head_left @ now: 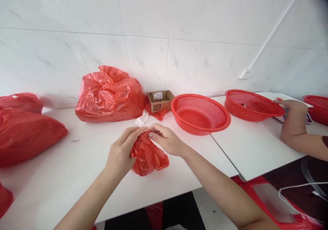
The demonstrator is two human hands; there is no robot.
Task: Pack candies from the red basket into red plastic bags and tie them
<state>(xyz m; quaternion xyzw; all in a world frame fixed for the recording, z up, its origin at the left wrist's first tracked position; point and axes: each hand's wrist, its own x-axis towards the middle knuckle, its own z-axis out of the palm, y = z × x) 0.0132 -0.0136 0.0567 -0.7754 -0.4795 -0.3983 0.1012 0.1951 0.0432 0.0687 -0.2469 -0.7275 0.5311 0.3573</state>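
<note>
A small red plastic bag [150, 158], bunched and crumpled, is between my two hands just above the white table. My left hand [123, 148] wraps round its gathered left side, fingers closed. My right hand [165, 138] pinches the top of the bag with thumb and fingers. What the bag holds, if anything, is hidden. Just beyond my hands lies a crumpled white tissue [142, 118]. An open cardboard box [160, 103] stands behind it, with more red plastic [160, 115] at its foot.
A large full red bag [110, 97] leans by the tiled wall; more red bags [28, 134] lie at left. A red perforated basket [201, 114] stands to the right, another [252, 105] beyond it. A co-worker's arm [294, 120] reaches in. A seam [228, 156] divides the tables.
</note>
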